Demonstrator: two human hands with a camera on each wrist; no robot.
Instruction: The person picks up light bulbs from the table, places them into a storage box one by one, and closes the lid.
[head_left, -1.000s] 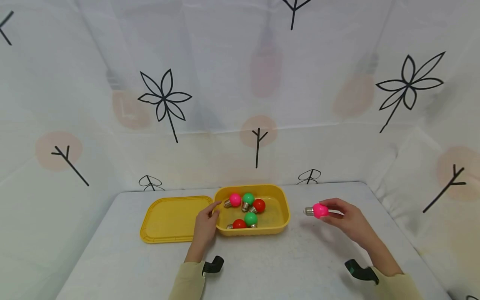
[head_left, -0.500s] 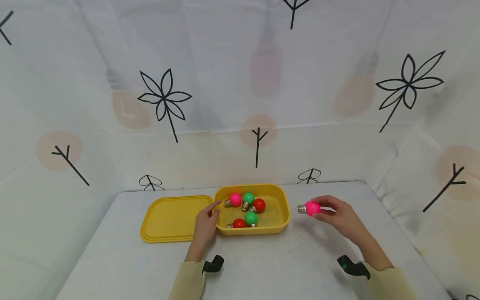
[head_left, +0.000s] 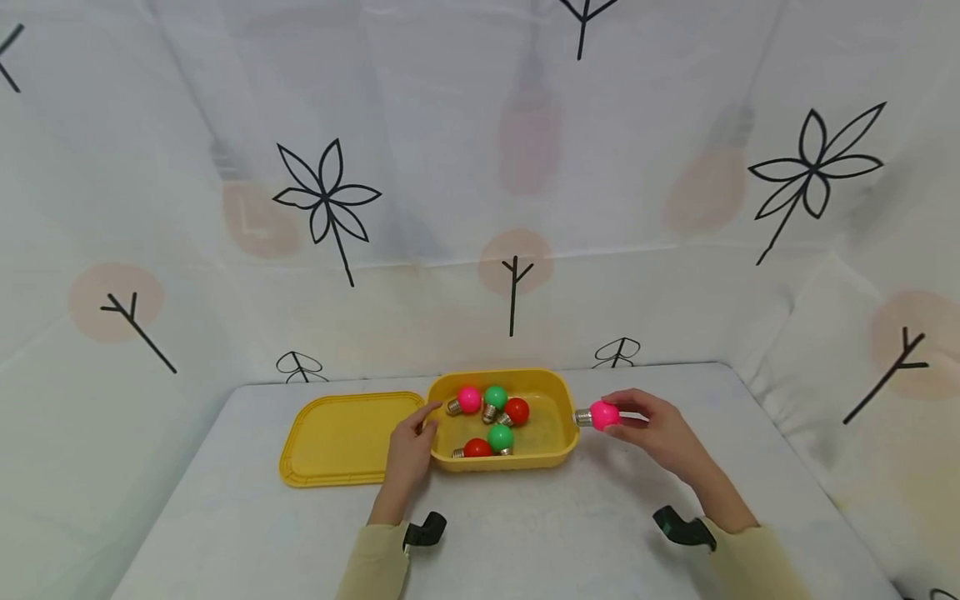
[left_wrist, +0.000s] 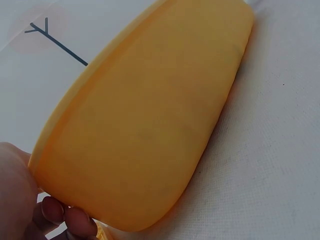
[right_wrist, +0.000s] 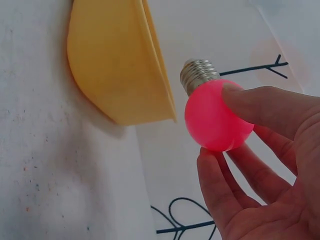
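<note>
My right hand pinches a pink light bulb by its round globe, thumb on one side and fingers on the other. The bulb's silver screw base points left and overlaps the right rim of a yellow plastic container in the head view. In the right wrist view the bulb is held apart from the container wall. My left hand grips the container's left end at the rim; in the left wrist view its curled fingers lie against the outer wall. Inside lie a pink bulb, green bulbs and red bulbs.
A flat yellow lid lies left of the container, partly behind my left hand. The white-covered table meets a white patterned cloth at the back and sides.
My right hand has moved left with the pink bulb, from the open table to the container's right rim. My left hand and the container stay in place.
</note>
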